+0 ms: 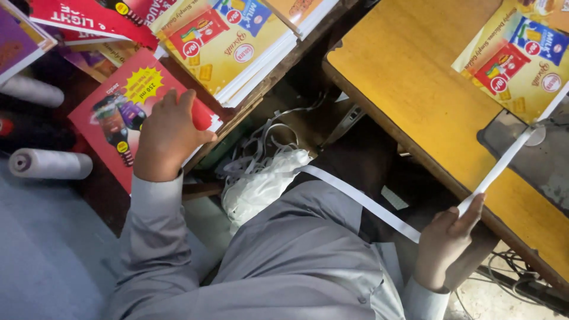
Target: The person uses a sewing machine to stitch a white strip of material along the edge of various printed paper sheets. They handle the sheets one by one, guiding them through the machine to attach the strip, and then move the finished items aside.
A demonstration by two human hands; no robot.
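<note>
My left hand (169,133) lies on a stack of red flat printed cartons (112,112) at the left, fingers curled over its far edge. My right hand (447,240) pinches a long white paper strip (498,166) that runs up to a grey machine plate (533,160) on the yellow table (409,101) and back down across my lap to a heap of tangled white strips (261,178). I wear grey sleeves.
A stack of yellow printed carton sheets (231,41) lies at top centre, another yellow sheet (515,59) on the table at top right. White paper rolls (50,164) lie on the floor at left. Cables (510,266) run under the table's near edge.
</note>
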